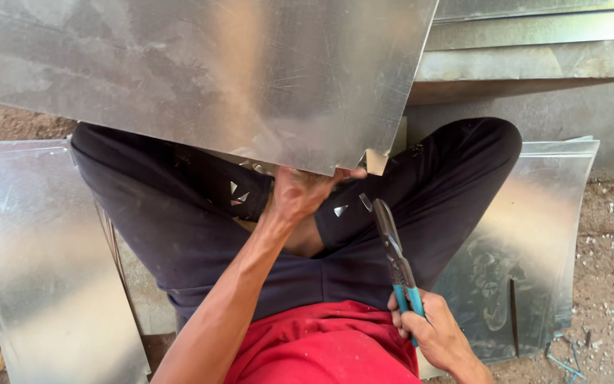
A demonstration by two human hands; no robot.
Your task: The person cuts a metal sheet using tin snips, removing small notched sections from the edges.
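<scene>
1. Head view: the left hand [300, 190] grips the lower edge of a large galvanized metal sheet [200, 71], fingers curled under it near its bottom corner, above the lap.
2. The right hand [431, 331] is closed around the blue handles of tin snips [394, 256], blades pointing up toward the sheet corner without touching it.
3. Small triangular metal offcuts [239, 192] lie on the dark trousers [179, 213].
4. 2 curved metal sheets [37, 249] lie on the ground beside the legs.
</scene>
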